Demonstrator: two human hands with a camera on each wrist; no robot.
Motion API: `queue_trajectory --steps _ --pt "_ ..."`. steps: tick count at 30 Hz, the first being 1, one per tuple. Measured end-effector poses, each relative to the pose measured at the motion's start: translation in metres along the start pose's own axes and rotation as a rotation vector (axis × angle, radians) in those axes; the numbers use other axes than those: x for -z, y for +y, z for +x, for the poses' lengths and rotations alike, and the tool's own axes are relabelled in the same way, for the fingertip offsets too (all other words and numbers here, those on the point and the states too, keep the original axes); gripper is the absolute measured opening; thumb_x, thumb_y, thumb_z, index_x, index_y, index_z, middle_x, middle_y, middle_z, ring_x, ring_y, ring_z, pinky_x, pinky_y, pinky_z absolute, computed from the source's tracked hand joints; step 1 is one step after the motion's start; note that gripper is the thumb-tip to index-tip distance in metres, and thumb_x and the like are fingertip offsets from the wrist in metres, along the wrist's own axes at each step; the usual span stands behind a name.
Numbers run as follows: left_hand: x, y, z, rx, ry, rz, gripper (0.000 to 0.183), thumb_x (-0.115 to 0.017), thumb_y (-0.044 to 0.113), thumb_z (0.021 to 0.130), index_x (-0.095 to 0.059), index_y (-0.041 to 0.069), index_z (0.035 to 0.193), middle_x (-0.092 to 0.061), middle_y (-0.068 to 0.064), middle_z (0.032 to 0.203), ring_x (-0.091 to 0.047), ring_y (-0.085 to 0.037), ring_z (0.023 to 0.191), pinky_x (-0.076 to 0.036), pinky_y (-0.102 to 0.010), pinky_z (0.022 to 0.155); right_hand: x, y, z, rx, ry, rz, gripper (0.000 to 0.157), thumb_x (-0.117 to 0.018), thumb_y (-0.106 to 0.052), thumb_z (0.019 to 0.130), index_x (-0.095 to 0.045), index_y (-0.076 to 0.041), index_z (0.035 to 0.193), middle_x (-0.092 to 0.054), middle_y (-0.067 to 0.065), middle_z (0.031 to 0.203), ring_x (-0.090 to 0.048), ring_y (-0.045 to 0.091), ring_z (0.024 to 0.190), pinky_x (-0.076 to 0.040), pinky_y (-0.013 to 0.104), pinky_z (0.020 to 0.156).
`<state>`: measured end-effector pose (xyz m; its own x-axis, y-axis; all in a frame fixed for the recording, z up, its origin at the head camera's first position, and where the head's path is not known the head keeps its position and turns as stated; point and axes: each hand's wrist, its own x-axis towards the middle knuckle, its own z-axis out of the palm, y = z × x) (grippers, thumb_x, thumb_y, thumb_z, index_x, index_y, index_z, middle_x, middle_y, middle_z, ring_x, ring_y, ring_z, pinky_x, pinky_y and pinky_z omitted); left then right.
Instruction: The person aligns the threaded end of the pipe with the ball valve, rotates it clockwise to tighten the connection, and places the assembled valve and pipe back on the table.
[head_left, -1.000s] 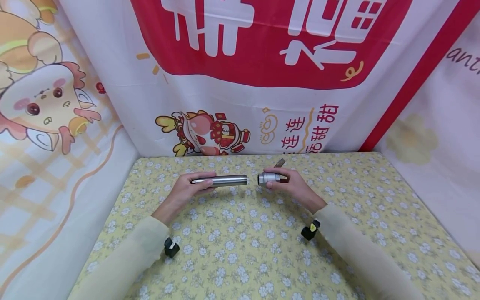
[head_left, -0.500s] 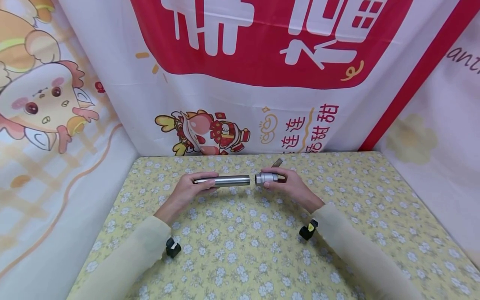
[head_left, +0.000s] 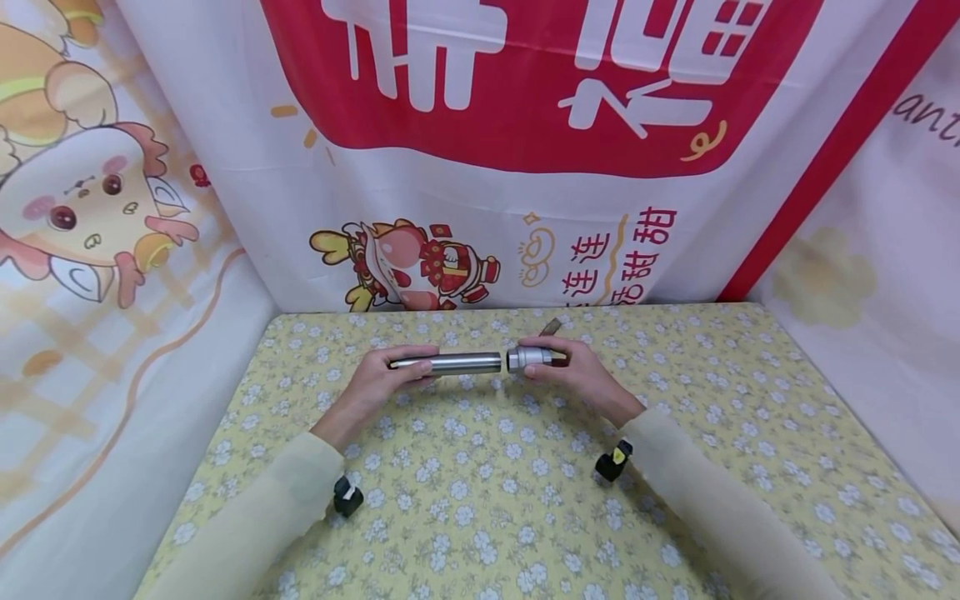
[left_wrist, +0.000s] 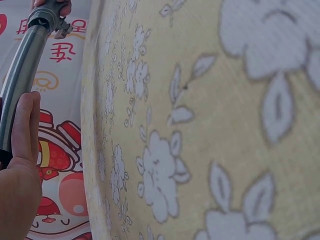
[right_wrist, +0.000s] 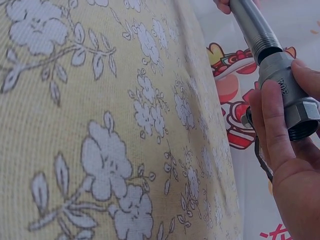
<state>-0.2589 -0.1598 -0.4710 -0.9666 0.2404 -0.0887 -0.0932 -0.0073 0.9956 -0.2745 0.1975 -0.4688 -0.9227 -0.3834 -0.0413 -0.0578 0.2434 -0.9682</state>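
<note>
Between the fingers and thumb of my left hand (head_left: 378,375) is a bare steel pipe (head_left: 468,363), level and pointing right. Its threaded end (right_wrist: 264,41) shows in the right wrist view. My right hand (head_left: 581,375) grips a metal ball valve (head_left: 527,358) marked 304, with hexagonal ends and a lever handle (head_left: 551,327) slanting up behind the fingers. Pipe end and valve mouth face each other nearly in line, a narrow gap between them. Both are held above the cloth. Part of the valve is hidden by my right fingers, and the pipe's left end by my left hand.
Yellow flowered cloth (head_left: 465,500) covers the table. A white and red printed curtain (head_left: 420,192) hangs along the back edge, with printed sheets at the left (head_left: 150,350) and right (head_left: 847,308). A small black camera sits at each wrist.
My hands have come closer together. The pipe has moved slightly right and the valve left, so the gap between them has narrowed. Both grips look the same.
</note>
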Motion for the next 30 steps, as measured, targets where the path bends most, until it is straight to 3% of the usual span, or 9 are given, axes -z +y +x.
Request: queue_trajectory --steps 12,20,30 --pt "-0.0040 0.0001 0.0022 -0.007 -0.016 -0.007 0.043 -0.076 0.012 0.104 -0.068 -0.002 0.144 -0.060 -0.025 0.154 -0.076 -0.023 0.118 -0.062 -0.036 0.101 -0.0011 0.0036 0.0000 0.012 -0.009 0.009 0.054 -0.086 -0.032 0.098 -0.069 -0.025 0.149 -0.058 0.011 0.152 -0.073 0.025 0.115 -0.060 0.057 0.106" --pt "-0.0043 -0.0012 0.0028 -0.009 -0.017 0.006 0.043 -0.076 0.013 0.104 -0.069 -0.002 0.144 -0.061 -0.026 0.153 -0.078 -0.019 0.114 -0.062 -0.036 0.101 -0.0029 0.0028 0.0002 0.028 -0.022 0.016 0.059 -0.086 -0.031 0.098 -0.066 -0.018 0.152 -0.059 0.013 0.150 -0.072 0.026 0.116 -0.059 0.060 0.105" --pt "-0.0057 -0.0006 0.0020 -0.005 -0.012 0.025 0.043 -0.077 0.013 0.104 -0.070 0.000 0.144 -0.062 -0.024 0.153 -0.077 -0.020 0.115 -0.060 -0.040 0.104 -0.0042 0.0026 0.0012 0.021 -0.010 -0.011 0.059 -0.085 -0.032 0.098 -0.066 -0.019 0.152 -0.059 0.013 0.149 -0.071 0.025 0.115 -0.058 0.061 0.105"
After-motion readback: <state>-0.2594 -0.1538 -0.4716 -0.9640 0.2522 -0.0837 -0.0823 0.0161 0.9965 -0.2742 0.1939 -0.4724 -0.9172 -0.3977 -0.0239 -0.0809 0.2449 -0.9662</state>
